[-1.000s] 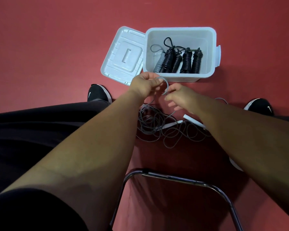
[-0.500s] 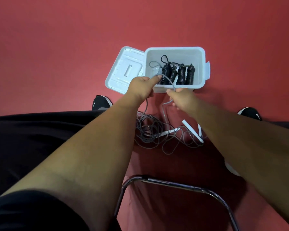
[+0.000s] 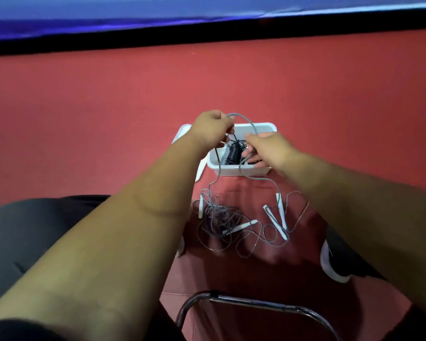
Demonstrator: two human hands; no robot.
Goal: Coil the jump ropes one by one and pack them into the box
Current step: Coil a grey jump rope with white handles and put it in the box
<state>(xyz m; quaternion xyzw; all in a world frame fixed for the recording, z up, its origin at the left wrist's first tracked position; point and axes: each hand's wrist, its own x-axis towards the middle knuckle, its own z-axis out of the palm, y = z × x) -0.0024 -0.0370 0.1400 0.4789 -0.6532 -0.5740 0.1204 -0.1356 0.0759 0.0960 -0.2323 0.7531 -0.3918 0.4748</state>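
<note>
A grey jump rope [image 3: 246, 120] arches between my two hands above the white box [image 3: 239, 171]. My left hand [image 3: 210, 127] grips one part of the cord, and my right hand [image 3: 267, 147] pinches another part over the box. Coiled black ropes [image 3: 233, 153] lie inside the box. The rest of the grey cord hangs down into a tangled pile [image 3: 221, 221] on the red floor, with white handles [image 3: 274, 221] scattered in it. The box lid [image 3: 182, 131] is mostly hidden behind my left arm.
A chrome chair frame [image 3: 253, 303] curves across the floor near me. My black shoe [image 3: 337, 262] stands to the right of the pile, my dark trouser leg [image 3: 35, 217] on the left. A black and blue wall base [image 3: 207, 28] runs along the far edge.
Both hands rose and reached farther out over the box, lifting the grey cord with them. The camera tilted up, so the box looks smaller and the far wall came into view.
</note>
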